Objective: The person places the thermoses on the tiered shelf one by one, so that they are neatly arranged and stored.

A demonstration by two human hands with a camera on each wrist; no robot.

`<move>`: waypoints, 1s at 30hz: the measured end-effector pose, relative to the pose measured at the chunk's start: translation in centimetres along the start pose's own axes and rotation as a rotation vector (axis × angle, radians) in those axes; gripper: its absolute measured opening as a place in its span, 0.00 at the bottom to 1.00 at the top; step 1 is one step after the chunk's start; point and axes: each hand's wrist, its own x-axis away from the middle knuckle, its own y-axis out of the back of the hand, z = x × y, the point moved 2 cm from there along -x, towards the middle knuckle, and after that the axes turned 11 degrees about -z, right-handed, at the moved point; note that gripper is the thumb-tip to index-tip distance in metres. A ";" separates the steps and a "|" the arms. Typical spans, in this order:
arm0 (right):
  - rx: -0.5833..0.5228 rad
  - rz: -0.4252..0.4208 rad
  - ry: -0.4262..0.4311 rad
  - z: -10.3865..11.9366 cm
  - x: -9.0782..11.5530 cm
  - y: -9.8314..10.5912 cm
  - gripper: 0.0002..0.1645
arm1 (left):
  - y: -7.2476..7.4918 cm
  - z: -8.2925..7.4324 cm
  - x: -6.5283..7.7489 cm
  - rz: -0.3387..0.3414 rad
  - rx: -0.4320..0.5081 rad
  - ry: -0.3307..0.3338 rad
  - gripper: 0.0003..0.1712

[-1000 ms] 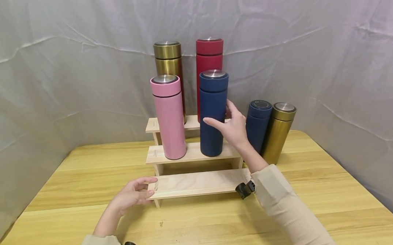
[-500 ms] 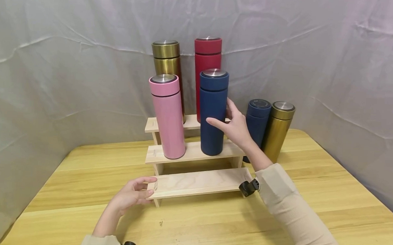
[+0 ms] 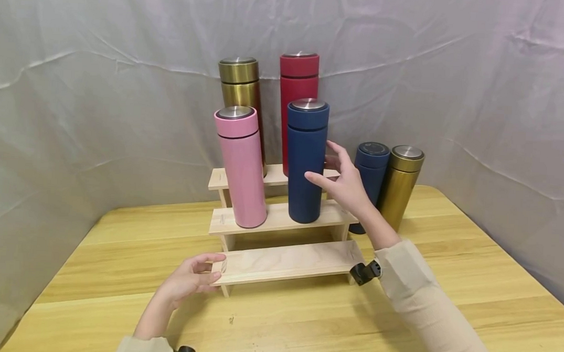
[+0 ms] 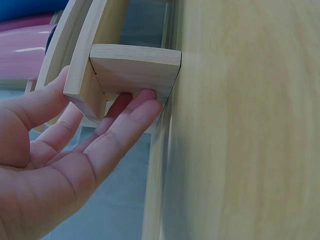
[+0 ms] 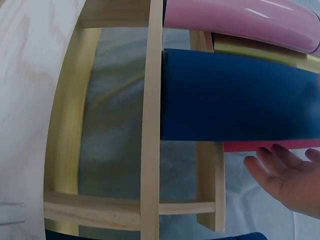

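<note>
Grey cloth [image 3: 123, 127] hung behind the wooden table [image 3: 93, 273]. At twelve o'clock, the steel-topped navy flask [image 3: 306, 156] stood upright on the middle tier of the wooden stand [image 3: 292, 263]. At its four o'clock, the right hand [image 3: 345, 188] had its fingers loosely spread and gripped nothing; the left hand [image 3: 187, 279] pinched the bottom tier's nine o'clock end. Letting go of the flask seemed the present step, and the next move called, I judged, for carefully withdrawing the right hand.

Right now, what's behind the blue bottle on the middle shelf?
The red bottle, standing on the top shelf. Its upper part and a left-hand strip show; the blue bottle covers the rest, so anything else directly behind can't be seen.
</note>
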 end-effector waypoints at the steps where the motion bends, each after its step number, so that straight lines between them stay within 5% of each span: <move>1: 0.003 -0.003 0.004 0.0 0.0 0.1 0.44 | 0.0 0.0 0.0 -0.001 0.000 0.001 0.30; 30: 0.015 -0.168 0.077 -1.8 1.3 5.4 0.25 | 0.1 0.2 0.1 -0.014 -0.009 0.016 0.31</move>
